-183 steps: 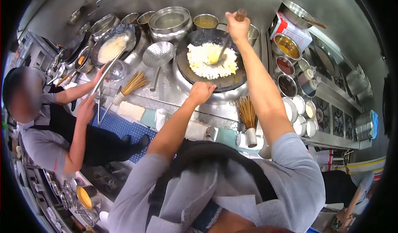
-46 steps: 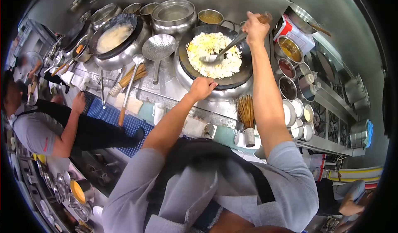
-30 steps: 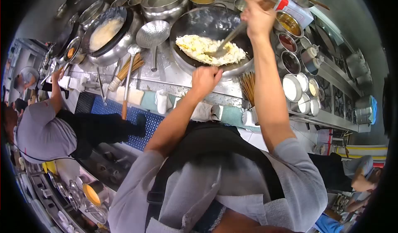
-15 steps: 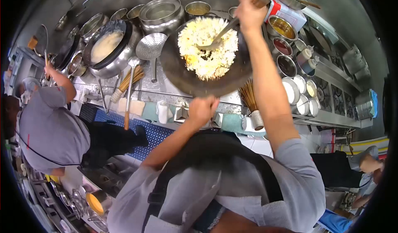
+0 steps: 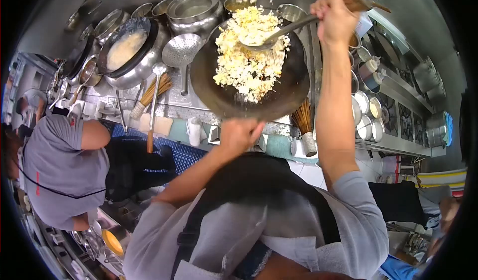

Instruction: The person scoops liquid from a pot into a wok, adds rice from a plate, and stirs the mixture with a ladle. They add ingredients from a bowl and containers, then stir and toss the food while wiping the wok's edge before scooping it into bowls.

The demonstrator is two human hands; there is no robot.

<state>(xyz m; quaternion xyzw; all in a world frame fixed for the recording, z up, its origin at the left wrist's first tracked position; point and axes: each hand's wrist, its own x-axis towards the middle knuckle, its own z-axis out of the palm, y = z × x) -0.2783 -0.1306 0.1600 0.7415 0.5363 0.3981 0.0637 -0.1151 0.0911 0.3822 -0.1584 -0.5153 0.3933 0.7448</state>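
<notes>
A dark wok [image 5: 294, 88] lies in front of me, tipped so that its inside shows. My left hand [image 5: 240, 134] is closed at its near rim; the handle or edge inside the fist is hidden. Fried rice with yellow bits [image 5: 239, 71] spreads through the wok, and some grains are airborne over the far rim. Up on the right, my right hand [image 5: 336, 18] is wrapped around the handle of a metal ladle [image 5: 294, 26]. The ladle's bowl is in the rice.
Left of the wok are a perforated strainer [image 5: 181, 51], a wooden-handled ladle [image 5: 151, 125], a bamboo brush [image 5: 149, 98] and another wok [image 5: 153, 38]. A second brush [image 5: 302, 118] lies nearer right. Seasoning bowls [image 5: 362, 101] line the right. A co-worker [image 5: 64, 150] stands left.
My right hand and the ladle have moved right and up. The rice has shifted toward the far rim, with grains flying. The left co-worker has turned and drawn an arm in.
</notes>
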